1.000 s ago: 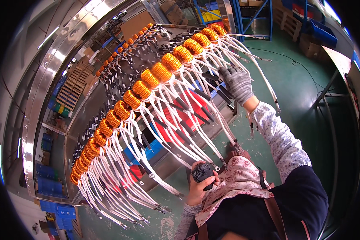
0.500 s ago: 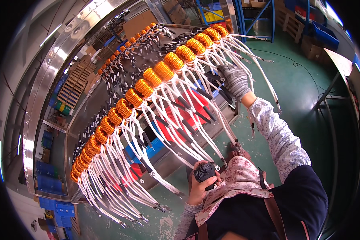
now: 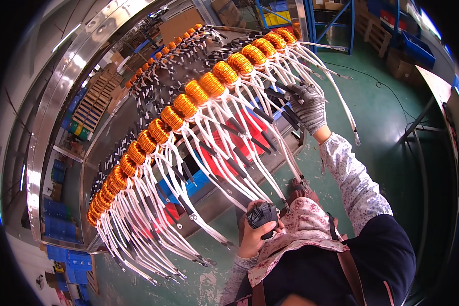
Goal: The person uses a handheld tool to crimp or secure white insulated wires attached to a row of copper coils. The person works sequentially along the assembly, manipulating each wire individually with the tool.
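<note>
A long row of copper-wound coils [image 3: 196,92] runs along the edge of a metal table, and white leads [image 3: 209,158] with lug ends hang from it. Many leads carry black sleeves [image 3: 262,115]. My right hand [image 3: 310,108], in a grey glove, is closed among the leads near the row's far right end. A black sleeve [image 3: 283,87] meets its fingertips; the exact grip is partly hidden. Close to my body, my bare left hand [image 3: 252,238] is closed round a bundle of short black sleeves [image 3: 262,215].
A second row of coils [image 3: 158,55] with black-tipped leads lies farther back on the table. Red bins [image 3: 224,153] and a blue bin [image 3: 181,184] sit beneath the hanging leads. Blue shelving [image 3: 331,30] and another table [image 3: 433,81] stand to the right.
My gloved right hand has moved slightly down and right, with its fingers now drawn in at the leads. My left hand keeps the bundle of sleeves in nearly the same place.
</note>
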`<state>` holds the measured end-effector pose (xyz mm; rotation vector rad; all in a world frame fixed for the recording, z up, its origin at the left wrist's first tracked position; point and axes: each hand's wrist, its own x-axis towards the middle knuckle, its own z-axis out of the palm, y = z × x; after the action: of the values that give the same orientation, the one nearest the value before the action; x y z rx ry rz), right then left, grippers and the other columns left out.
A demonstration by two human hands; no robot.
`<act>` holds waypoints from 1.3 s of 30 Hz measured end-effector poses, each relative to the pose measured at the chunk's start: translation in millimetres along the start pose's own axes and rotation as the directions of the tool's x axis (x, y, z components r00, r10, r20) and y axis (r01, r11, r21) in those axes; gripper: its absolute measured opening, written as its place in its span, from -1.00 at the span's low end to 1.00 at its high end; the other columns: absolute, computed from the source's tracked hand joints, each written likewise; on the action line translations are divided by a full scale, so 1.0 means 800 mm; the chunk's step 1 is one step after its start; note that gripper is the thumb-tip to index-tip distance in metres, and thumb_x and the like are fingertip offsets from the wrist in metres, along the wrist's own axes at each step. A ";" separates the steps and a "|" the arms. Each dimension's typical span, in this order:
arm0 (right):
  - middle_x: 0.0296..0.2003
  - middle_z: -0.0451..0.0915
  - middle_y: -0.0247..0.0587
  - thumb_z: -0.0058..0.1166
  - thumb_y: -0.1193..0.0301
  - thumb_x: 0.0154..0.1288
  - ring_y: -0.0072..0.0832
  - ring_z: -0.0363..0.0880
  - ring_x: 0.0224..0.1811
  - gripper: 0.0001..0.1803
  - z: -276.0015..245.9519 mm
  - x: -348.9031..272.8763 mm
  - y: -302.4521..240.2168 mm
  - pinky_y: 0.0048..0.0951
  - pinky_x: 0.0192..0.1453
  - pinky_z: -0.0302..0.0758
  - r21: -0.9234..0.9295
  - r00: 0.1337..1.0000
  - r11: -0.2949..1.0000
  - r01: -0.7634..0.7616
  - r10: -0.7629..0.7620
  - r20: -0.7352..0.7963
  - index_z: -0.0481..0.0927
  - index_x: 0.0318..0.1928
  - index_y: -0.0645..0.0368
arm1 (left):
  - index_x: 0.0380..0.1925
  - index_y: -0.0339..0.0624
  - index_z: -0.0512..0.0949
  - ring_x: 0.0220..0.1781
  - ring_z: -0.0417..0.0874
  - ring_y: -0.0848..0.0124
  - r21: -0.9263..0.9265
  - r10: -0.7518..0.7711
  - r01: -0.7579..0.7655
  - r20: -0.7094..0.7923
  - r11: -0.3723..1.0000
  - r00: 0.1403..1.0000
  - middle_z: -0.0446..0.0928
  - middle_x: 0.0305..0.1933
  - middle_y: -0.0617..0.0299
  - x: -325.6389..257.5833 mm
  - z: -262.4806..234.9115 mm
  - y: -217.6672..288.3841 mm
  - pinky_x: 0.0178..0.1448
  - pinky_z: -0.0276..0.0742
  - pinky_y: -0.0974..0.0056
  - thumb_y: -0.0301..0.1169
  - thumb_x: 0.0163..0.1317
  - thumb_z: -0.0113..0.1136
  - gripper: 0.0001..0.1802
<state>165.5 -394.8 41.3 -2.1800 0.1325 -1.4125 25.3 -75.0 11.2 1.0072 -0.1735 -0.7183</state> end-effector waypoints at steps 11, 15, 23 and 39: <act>0.00 0.58 -0.07 0.09 0.51 0.30 -0.32 0.56 0.05 -0.67 -0.055 -0.028 -0.022 -0.37 0.16 0.44 0.092 0.997 0.994 -0.064 0.066 -0.027 0.53 0.08 0.26 | 0.13 -0.15 0.20 -0.26 0.67 0.18 -0.015 0.064 -0.064 -0.023 0.998 0.998 0.51 -0.15 -0.01 -0.007 -0.003 0.012 -0.26 0.67 0.21 -0.57 0.03 0.25 -0.36; -0.11 0.63 -0.11 0.14 0.30 0.33 -0.45 0.56 -0.02 -0.62 -0.121 -0.106 -0.130 -0.44 0.09 0.45 0.449 0.823 0.727 -0.520 0.284 0.492 0.55 0.07 0.26 | 0.12 -0.17 0.23 -0.27 0.67 0.19 -0.117 0.051 -0.056 -0.047 0.992 0.998 0.53 -0.19 0.01 -0.002 -0.013 0.005 -0.29 0.66 0.22 -0.59 0.00 0.26 -0.35; -0.23 0.61 -0.01 0.00 0.33 0.40 -0.30 0.62 -0.16 -0.59 -0.116 -0.180 -0.199 -0.28 -0.08 0.50 0.410 0.693 0.796 -0.445 0.017 0.720 0.44 0.15 0.31 | 0.13 -0.14 0.27 0.01 0.58 0.34 0.091 0.169 -0.165 -0.037 0.982 0.985 0.50 -0.05 0.18 0.020 -0.006 -0.007 0.06 0.56 0.25 -0.60 -0.07 0.32 -0.30; -0.25 0.57 -0.01 -0.07 0.34 0.42 -0.18 0.54 -0.20 -0.76 -0.086 -0.012 0.016 -0.23 -0.10 0.46 -0.254 0.969 0.947 -0.197 0.227 0.094 0.59 -0.05 0.15 | 0.03 -0.13 0.23 -0.45 0.55 0.39 -0.060 0.009 -0.009 0.005 0.998 1.000 0.45 -0.36 0.18 -0.003 -0.013 -0.010 -0.42 0.50 0.33 -0.64 0.05 0.23 -0.44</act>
<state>103.9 -428.0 48.4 -2.3592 0.5049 -1.1905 24.4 -68.8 -0.8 0.9464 -0.1600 -0.7143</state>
